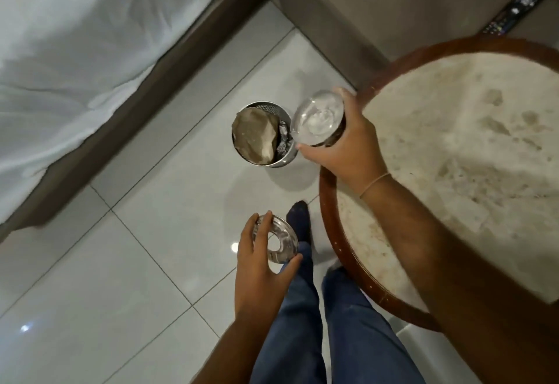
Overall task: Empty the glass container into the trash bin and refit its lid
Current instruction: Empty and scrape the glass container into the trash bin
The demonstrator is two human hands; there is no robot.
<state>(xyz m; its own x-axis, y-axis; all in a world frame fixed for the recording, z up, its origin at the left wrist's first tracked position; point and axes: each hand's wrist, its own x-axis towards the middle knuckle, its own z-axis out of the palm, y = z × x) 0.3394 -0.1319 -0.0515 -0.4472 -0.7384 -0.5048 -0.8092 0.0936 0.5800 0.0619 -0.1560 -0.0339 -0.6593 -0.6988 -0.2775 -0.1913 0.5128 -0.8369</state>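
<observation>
My right hand [344, 144] grips a round clear glass container [317, 119], tilted on its side with its open mouth turned toward the trash bin. The bin [262, 134] is a small steel cylinder on the floor tiles, holding a crumpled brown paper and some foil-like scraps. The container hangs just right of the bin's rim, above it. My left hand [263, 265] holds the shiny metal lid [279, 243], a disc with a round hole in its middle, lower down and nearer to me, above my foot.
A round table [341, 232] with a dark wooden rim and pale stone top fills the right side, under my right forearm. A bed [75, 35] with a white sheet and dark frame runs along the left. A remote control [518, 5] lies far right.
</observation>
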